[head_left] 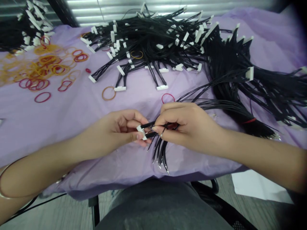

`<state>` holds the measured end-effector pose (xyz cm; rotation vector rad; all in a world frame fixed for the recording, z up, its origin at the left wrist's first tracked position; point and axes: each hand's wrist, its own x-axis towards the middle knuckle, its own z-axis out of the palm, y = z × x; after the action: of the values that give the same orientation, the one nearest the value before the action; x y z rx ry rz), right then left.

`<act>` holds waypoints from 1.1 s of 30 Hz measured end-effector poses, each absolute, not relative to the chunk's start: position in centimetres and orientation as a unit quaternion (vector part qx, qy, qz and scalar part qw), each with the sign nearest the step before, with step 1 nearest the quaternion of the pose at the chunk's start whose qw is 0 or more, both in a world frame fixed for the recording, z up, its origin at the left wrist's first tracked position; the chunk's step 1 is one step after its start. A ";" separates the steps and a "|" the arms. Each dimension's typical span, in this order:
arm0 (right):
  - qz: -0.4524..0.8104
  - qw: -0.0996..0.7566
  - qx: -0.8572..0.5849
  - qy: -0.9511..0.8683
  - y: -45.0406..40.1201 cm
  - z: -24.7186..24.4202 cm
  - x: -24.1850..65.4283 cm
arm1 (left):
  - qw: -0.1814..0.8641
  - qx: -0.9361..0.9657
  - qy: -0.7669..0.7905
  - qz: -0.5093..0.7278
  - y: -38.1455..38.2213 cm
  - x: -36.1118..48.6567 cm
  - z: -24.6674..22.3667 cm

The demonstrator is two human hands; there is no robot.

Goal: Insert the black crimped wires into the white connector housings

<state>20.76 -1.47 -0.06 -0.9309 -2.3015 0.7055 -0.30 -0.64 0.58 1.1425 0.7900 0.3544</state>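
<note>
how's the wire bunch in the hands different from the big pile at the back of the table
The wire bunch is small and gathered, pinched by the left hand and right hand; the big pile is large, loose and untouched. The bunch's bare ends hang over the table edge; the pile lies on the purple cloth. Both are black wires with white plugs.

Single head-worn view, forward and down, close over the purple-covered table (72, 108)

Both forearms are bare, with no sleeves showing. A thin bangle (4, 182) circles the arm well behind the left hand (120, 127). Grey trousers (155, 204) cover the lap.
</note>
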 end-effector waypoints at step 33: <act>0.267 0.349 -0.318 -0.840 -1.5 0.0 20.6 | 0.772 0.490 0.358 0.189 -0.8 -0.7 -0.5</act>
<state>20.64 -1.53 -0.05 -0.8239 -2.1779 0.6914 -0.69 -0.76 -0.55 1.0627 0.7758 0.4090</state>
